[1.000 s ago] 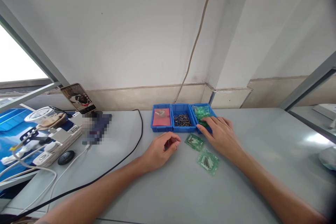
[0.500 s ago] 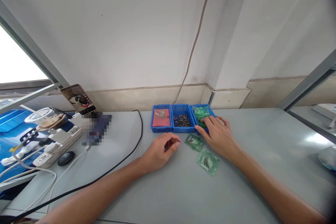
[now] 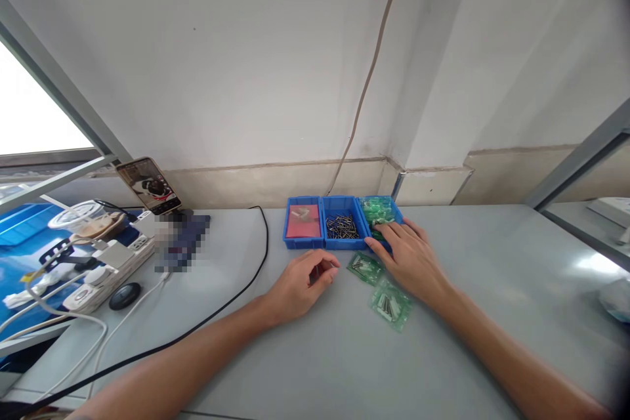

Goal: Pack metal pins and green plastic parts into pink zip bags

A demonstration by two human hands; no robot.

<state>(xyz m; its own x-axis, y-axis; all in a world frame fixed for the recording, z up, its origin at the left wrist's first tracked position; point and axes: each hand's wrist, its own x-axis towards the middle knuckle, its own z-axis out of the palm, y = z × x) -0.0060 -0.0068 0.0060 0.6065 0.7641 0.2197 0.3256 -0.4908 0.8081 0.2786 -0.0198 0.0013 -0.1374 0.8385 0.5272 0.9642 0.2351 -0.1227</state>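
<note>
Bare hands [image 3: 302, 285], bare slender forearms [image 3: 197, 356]

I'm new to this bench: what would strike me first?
Probably the three blue bins side by side near the wall, the middle one holding screws. The right hand is at the rightmost, which holds green packets; two green bags lie nearer on the table. Farther left, a lit phone sits tilted near a power strip.
</note>
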